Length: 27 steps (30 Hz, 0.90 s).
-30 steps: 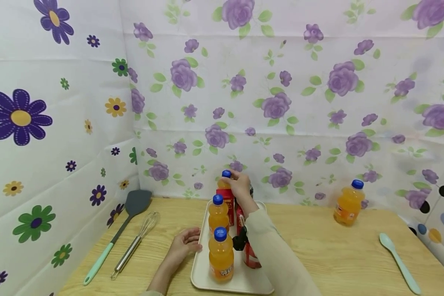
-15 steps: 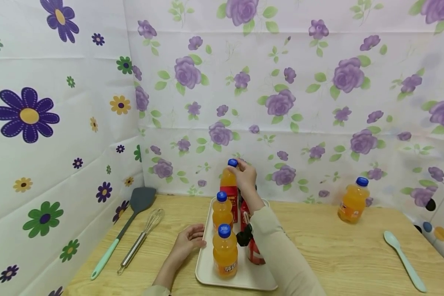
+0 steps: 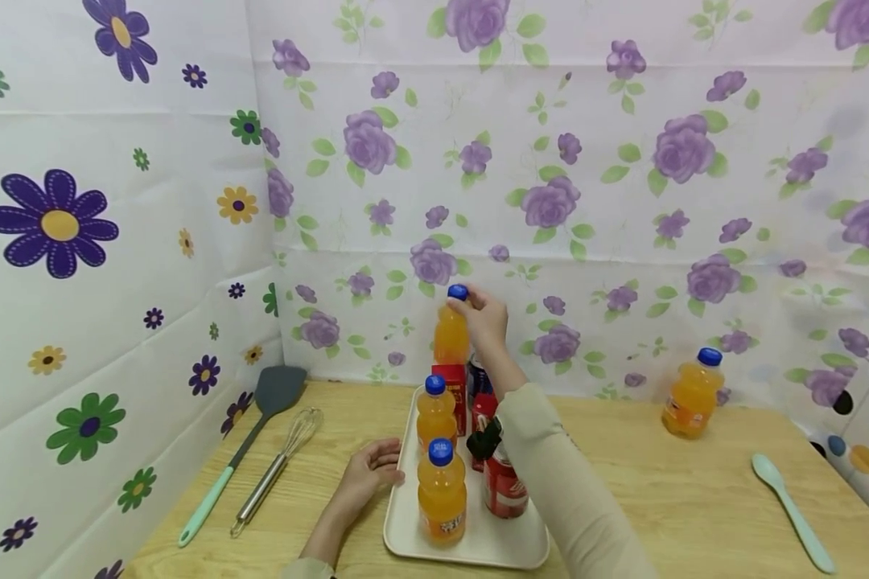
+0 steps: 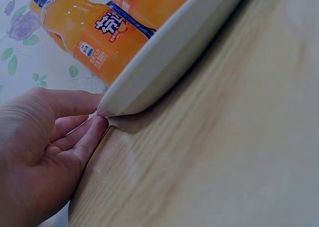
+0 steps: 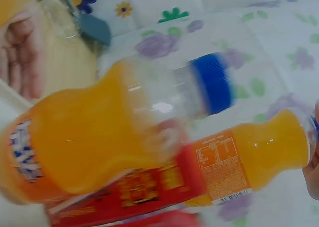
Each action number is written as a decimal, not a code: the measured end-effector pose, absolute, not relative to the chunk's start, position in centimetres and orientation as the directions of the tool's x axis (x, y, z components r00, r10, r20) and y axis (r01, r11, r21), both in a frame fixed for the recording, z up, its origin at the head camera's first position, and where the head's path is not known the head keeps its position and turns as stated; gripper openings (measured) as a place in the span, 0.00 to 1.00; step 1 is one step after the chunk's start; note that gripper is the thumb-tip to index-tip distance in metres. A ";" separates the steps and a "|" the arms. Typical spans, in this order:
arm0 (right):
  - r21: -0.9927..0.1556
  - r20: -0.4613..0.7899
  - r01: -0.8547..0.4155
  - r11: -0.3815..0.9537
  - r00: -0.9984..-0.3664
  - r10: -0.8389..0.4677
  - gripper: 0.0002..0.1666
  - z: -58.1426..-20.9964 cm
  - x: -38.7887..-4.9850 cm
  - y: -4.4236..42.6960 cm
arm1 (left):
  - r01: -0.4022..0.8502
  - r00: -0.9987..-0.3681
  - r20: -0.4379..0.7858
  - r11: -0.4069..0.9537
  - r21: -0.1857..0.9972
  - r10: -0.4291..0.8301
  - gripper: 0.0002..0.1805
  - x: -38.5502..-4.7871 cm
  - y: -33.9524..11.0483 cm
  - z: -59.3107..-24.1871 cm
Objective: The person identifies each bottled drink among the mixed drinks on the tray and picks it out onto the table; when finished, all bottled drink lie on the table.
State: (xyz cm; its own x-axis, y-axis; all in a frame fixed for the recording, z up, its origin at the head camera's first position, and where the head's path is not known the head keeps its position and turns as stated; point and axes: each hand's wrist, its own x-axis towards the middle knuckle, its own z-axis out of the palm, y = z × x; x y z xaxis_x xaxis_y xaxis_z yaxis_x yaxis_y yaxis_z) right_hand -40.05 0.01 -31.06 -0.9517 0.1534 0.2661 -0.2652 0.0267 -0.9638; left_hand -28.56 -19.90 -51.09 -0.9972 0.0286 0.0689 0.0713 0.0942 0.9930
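Observation:
My right hand (image 3: 487, 323) pinches an orange soda bottle (image 3: 450, 334) near its blue cap. This bottle hangs upright behind a red carton (image 3: 454, 402), above the far end of a cream tray (image 3: 405, 540); the carton hides its base in the head view. In the right wrist view its orange label (image 5: 222, 165) shows, behind a nearer bottle (image 5: 84, 137). My left hand (image 3: 362, 476) holds the tray's left rim, fingers at the edge (image 4: 107, 110). Two more orange soda bottles, a near one (image 3: 442, 503) and a middle one (image 3: 435, 414), stand on the tray.
A red can (image 3: 507, 489), another red package (image 3: 480, 418) and a dark can (image 3: 478, 378) share the tray. Left lie a spatula (image 3: 242, 442) and a whisk (image 3: 278, 466). Right are another orange soda bottle (image 3: 693, 398) and a pale green spoon (image 3: 792, 515). Patterned cloth hangs behind.
My right hand has risen, lifting the orange soda bottle higher behind the red carton. The left hand keeps its place at the tray's edge. The head view has shifted slightly.

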 end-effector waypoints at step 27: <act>-0.934 0.338 -0.355 -0.032 -0.911 0.235 0.30 -24.9 -37.8 9.9 | 0.038 -0.999 0.037 0.118 0.992 0.007 0.32 -28.4 -19.7 -50.7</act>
State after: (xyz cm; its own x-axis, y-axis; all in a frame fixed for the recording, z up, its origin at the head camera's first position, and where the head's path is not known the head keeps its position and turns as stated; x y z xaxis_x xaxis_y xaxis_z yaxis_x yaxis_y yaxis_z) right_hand -37.83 9.90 -24.85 -0.9114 0.2345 0.3382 -0.3549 -0.0319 -0.9344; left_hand -28.44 -19.69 -50.68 -0.9993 0.0069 0.0375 0.0380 0.1182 0.9923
